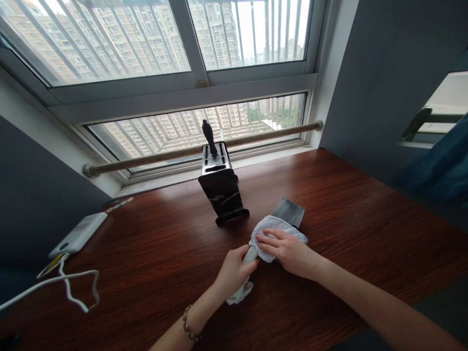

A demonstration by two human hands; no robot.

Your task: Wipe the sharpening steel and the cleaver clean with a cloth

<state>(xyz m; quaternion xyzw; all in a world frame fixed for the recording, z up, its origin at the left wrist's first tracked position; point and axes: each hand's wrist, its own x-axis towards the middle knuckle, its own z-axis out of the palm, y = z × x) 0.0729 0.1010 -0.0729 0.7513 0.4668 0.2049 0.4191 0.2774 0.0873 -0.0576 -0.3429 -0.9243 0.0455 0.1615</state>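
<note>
A broad steel cleaver blade [289,211] lies on the dark wooden desk [153,253], partly covered by a white cloth [272,227]. My left hand [234,270] is closed around the cleaver's handle, which is wrapped in the cloth. My right hand [288,251] presses the cloth down on the blade with its fingers curled over it. Behind them stands a black knife block [222,187] with one dark-handled knife [209,136] sticking up from it.
A white power bank [78,234] with a white cable [69,285] lies at the desk's left end. A wooden rod [197,148] runs along the window sill. A grey wall and a blue cloth [438,165] stand at the right.
</note>
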